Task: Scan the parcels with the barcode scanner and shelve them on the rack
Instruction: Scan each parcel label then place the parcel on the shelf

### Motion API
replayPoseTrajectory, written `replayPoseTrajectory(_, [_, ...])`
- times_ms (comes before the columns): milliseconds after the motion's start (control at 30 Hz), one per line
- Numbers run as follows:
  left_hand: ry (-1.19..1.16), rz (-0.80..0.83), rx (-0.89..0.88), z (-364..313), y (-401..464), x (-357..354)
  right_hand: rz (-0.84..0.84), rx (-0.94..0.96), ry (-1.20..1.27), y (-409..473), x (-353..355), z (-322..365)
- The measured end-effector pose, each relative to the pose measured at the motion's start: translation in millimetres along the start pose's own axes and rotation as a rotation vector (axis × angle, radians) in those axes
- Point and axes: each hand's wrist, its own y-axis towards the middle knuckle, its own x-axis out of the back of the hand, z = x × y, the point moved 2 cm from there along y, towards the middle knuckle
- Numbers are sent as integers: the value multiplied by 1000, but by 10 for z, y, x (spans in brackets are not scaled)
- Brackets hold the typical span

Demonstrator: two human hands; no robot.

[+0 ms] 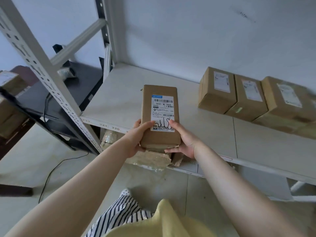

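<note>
Both hands, left [136,137] and right [183,141], grip parcel [159,117]; fingertips hidden underneath.

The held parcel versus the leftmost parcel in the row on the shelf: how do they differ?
The held parcel is gripped by the left hand and right hand; the leftmost shelved parcel rests untouched. The held one looks flatter, its label sharp; the shelved one looks blockier, its label blurred. Both are brown cardboard with white labels facing up.

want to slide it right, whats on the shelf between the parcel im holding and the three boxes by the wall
Nothing: in the head view the white shelf is bare between the held parcel and the row of three boxes.
</note>
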Motion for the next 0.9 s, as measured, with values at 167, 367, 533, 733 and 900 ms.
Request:
replayPoseTrajectory(167, [53, -49, -12, -283, 428, -313, -109, -42, 128, 203, 236, 221])
replayPoseTrajectory(367, [126, -43, -2, -524, 990, -516, -270, -54, 147, 513, 450, 555])
replayPoseTrajectory(533, [148, 3, -12, -809, 1314, -685, -360, -3, 223, 705, 616, 786])
replayPoseTrajectory(733, [97, -51, -21, -904, 1586, -951, -477, 94, 369, 902, 808, 849])
replayPoseTrajectory(900, [49, -99, -85, -1029, 1728, -1174, -475, -36, 475, 963, 895, 967])
